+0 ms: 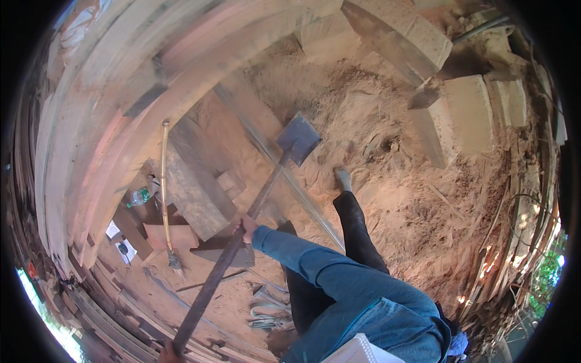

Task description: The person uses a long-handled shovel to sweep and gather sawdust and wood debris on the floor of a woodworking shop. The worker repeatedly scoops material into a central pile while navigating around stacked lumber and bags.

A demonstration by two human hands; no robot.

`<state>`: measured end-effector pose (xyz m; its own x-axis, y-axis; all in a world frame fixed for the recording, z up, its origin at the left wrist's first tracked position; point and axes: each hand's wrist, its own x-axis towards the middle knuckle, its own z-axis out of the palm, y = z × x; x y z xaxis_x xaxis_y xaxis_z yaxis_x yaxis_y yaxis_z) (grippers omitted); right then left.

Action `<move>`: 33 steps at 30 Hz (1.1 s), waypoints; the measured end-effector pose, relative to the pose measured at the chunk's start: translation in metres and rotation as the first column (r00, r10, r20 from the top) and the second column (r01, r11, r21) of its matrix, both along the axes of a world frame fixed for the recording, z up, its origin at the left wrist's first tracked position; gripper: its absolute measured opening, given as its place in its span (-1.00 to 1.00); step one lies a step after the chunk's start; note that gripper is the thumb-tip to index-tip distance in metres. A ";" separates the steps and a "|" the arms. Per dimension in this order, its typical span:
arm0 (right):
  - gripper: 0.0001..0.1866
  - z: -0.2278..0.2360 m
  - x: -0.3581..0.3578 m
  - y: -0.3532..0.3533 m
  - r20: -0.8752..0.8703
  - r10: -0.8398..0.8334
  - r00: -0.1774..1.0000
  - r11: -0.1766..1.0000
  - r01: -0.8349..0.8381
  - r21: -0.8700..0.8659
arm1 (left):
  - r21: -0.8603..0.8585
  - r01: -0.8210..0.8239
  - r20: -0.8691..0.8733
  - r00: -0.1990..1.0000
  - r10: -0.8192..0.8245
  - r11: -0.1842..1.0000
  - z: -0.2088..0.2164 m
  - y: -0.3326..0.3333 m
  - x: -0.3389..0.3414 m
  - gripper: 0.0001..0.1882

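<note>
A long-handled shovel [200, 296] slants from the lower left to the middle of the view, its dark square blade [299, 136] at the far end, over the dusty ground beside a narrow metal rail [308, 207]. My right hand [245, 228], at the end of a blue sleeve, is closed round the middle of the handle. Down at the lower edge, my left hand [169, 352] is partly cut off and closed about the handle's near end. Loose reddish-brown sawdust-like material [387, 224] lies heaped to the right of the blade.
Long planks [200, 85] are stacked on the left. A broom-like brush with a pale stick handle [164, 193] leans there, near a green plastic bottle [140, 196]. Big wooden blocks [466, 115] lie at the far right. My foot [343, 179] stands in the loose material.
</note>
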<state>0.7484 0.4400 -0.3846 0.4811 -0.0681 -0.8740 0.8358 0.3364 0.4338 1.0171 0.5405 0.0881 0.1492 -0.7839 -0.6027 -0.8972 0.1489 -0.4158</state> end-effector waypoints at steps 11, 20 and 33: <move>-0.81 -0.166 -0.243 -0.105 -0.250 0.058 0.966 0.997 -0.067 -0.030 | -0.053 0.072 -0.388 0.918 -0.087 0.996 -0.206 -0.130 -0.142 -0.57; -0.74 -0.206 -0.295 -0.041 -0.340 -0.044 0.939 0.995 0.010 -0.102 | 0.088 -0.119 -0.359 0.922 0.143 0.989 -0.303 -0.020 -0.181 -0.60; -0.72 -0.238 -0.306 -0.025 -0.348 0.000 0.938 0.998 -0.019 -0.053 | 0.097 -0.159 -0.464 0.866 0.186 0.982 -0.372 0.015 -0.157 -0.37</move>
